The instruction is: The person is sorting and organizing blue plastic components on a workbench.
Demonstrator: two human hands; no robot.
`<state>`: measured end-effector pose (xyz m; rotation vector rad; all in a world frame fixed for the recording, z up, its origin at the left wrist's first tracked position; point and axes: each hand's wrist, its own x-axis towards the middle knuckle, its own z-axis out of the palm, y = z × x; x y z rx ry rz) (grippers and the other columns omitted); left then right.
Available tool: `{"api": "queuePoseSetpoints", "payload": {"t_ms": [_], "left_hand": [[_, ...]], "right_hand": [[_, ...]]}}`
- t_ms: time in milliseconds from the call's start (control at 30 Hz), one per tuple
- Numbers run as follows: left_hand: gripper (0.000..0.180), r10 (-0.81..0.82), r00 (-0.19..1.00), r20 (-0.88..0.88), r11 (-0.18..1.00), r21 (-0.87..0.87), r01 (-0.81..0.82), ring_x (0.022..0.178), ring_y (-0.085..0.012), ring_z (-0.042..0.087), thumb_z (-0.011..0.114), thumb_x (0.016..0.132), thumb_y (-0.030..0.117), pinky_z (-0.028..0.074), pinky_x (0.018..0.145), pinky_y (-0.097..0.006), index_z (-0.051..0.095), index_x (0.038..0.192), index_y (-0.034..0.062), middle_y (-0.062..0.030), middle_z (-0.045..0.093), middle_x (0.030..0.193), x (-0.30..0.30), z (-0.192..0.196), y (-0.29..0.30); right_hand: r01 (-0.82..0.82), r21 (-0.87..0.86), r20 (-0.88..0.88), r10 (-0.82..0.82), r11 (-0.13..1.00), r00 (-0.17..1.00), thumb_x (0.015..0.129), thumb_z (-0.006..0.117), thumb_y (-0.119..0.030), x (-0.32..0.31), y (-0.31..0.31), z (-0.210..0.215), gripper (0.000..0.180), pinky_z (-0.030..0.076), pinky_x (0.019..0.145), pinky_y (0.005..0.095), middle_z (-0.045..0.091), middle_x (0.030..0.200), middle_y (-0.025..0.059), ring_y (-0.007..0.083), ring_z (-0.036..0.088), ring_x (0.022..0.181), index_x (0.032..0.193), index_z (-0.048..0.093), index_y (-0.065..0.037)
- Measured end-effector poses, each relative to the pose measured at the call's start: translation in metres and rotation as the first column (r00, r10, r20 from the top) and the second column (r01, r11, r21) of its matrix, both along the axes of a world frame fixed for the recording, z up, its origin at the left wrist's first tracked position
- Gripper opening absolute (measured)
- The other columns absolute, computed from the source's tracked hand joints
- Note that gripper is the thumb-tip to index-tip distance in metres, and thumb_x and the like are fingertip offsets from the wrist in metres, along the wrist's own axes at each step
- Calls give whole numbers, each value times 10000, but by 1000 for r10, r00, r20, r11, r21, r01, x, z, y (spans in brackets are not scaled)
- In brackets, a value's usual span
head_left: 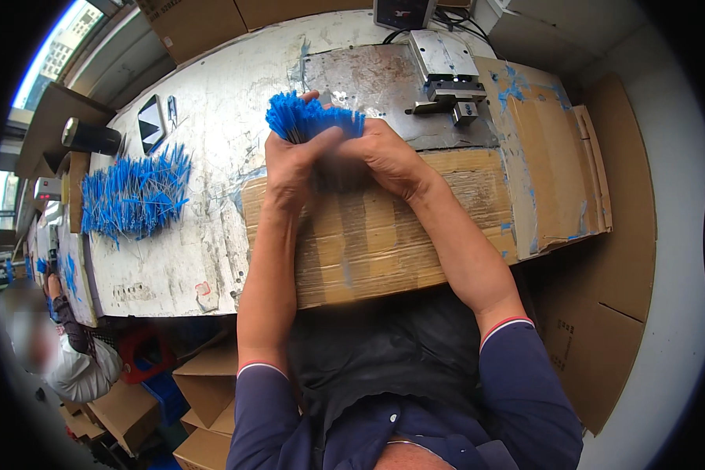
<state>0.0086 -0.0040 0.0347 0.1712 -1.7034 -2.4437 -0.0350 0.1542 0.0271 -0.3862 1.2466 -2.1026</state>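
In front of me, above the bench, a thick bundle of thin strands with bright blue ends (294, 113) is held upright. My left hand (292, 163) wraps round its left side, thumb across the front. From the right, my right hand (392, 157) is closed on the same bundle, its fingers partly hidden behind the strands. The lower part of the bundle is dark and blurred. To the left lies a wide pile of similar blue-ended strands (137, 194), greyish along their lengths.
Worn cardboard (399, 227) covers the near bench edge. A metal clamping fixture (446, 74) stands on a steel plate (352, 78) at the far right. A phone (151, 124) and a black cylinder (90, 137) lie far left. Another person (78, 360) works at the left.
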Motion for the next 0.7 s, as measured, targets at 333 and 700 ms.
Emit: {"api": "queuePoseSetpoints", "payload": {"t_ms": [333,700], "left_hand": [[600,56,998,-31,982,182,-50,1006,-230,719,791,821,-34,559,963,-357,547,1367,18,-154,733,1107,1,-4,-9],[490,31,999,-29,968,252,-23,946,-248,736,739,905,-15,614,853,-377,554,1357,31,-154,731,1111,1,-2,-5]], "right_hand": [[69,-178,264,-20,982,964,954,649,-15,0,-1,1,328,493,1037,315,690,1213,72,155,644,1129,1282,652,9],[15,-184,264,35,983,964,872,595,109,-9,1,-9,438,515,1002,311,681,1168,67,158,655,1064,1300,617,21]]}}
